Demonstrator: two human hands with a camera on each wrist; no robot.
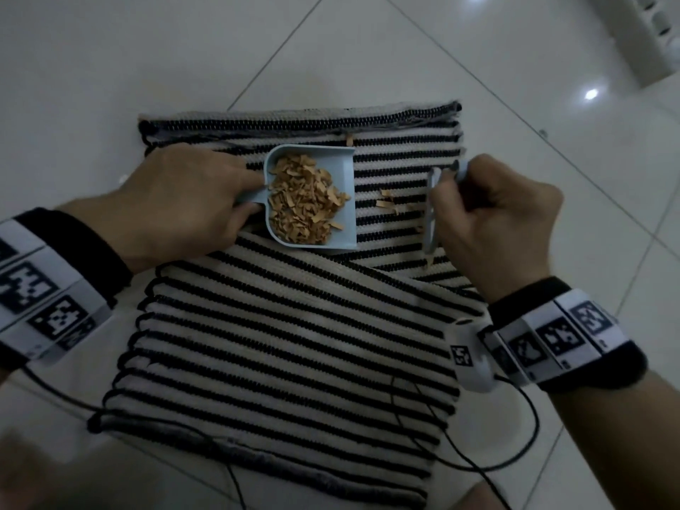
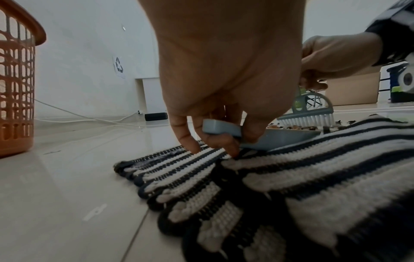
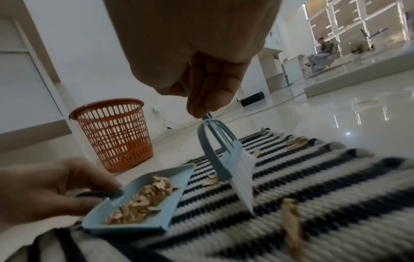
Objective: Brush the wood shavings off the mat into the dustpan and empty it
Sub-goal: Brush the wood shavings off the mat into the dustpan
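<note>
A black-and-white striped mat [image 1: 279, 344] lies on the tiled floor, its near part folded over. On it rests a light blue dustpan [image 1: 346, 178] holding a heap of wood shavings [image 1: 305, 200]. My left hand [image 1: 184, 200] grips the dustpan's handle [image 2: 220, 128]. To its right my right hand [image 1: 493, 222] holds a small blue brush [image 1: 432, 211] by its handle, bristles [image 3: 243, 179] down on the mat. A few loose shavings [image 1: 386, 204] lie between brush and dustpan [image 3: 174, 191], and more shavings [image 3: 290, 218] lie behind the brush.
An orange plastic basket [image 3: 116, 134] stands on the floor beyond the mat's left side, also seen as the basket [image 2: 15, 85]. Black cables [image 1: 478, 454] trail from my wrist bands over the mat. A white cord [image 2: 89, 118] runs along the wall.
</note>
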